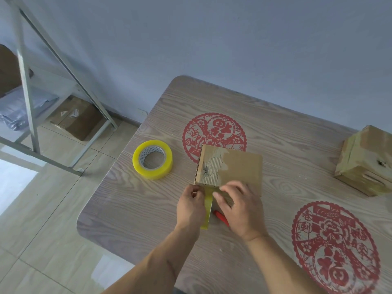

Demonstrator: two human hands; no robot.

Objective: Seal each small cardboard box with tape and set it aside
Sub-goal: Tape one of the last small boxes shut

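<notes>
The box [233,168] sits on the surface [297,145] just past my hands. My left hand [191,206] pinches a tape strip [209,205] that runs down the near side toward me. My right hand [237,206] presses flat on it, fingers nearly straight.

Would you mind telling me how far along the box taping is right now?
One taped box already sits aside at the table's right edge. In hand: the left hand pinches a strip of tape at the near edge of the second box, while the right hand presses it down. Left: finishing this seal and setting the box aside.
</notes>
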